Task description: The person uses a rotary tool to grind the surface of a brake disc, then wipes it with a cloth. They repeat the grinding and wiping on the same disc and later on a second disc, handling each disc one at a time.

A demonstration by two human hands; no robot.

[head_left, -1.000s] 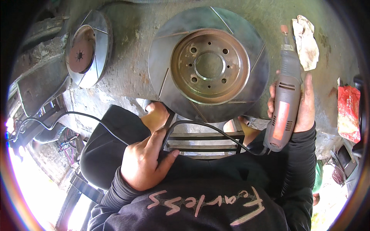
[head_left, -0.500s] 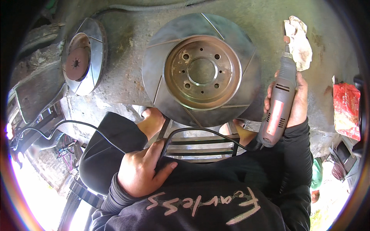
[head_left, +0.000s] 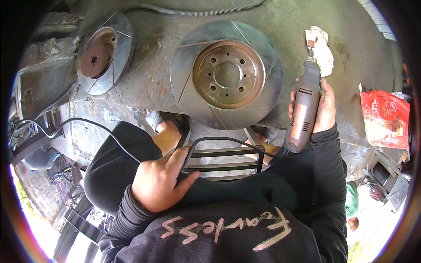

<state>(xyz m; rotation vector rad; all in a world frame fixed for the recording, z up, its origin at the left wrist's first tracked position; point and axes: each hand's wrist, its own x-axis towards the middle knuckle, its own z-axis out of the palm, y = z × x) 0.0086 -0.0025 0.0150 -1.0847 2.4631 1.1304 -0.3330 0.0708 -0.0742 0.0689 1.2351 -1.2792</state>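
Observation:
My right hand (head_left: 323, 107) is wrapped round the dark grey body of an electric rotary grinder (head_left: 302, 109). Its nose points away from me, tipped with a small brown abrasive bit (head_left: 311, 42). Beyond my fingers, a crumpled white rag (head_left: 325, 55) lies beside that tip. My left hand (head_left: 160, 179), over my lap, is closed on the black power cord (head_left: 215, 139), which arches across to the grinder's back end. Between and ahead of my hands lies a slotted brake disc (head_left: 269, 79) with a rusty brown hub. Neither hand touches it.
A second slotted brake disc (head_left: 125, 50) is at the left, with a round brown sanding disc (head_left: 94, 60) on its hub. A ribbed grey hose (head_left: 197, 12) runs along the far side. A red packet (head_left: 386, 116) is at the right. Part of another person (head_left: 351, 199) shows lower right.
The view has shifted a little, so the discs, rag and packet sit at slightly different places in it. Both hands keep their holds on the grinder and the cord.

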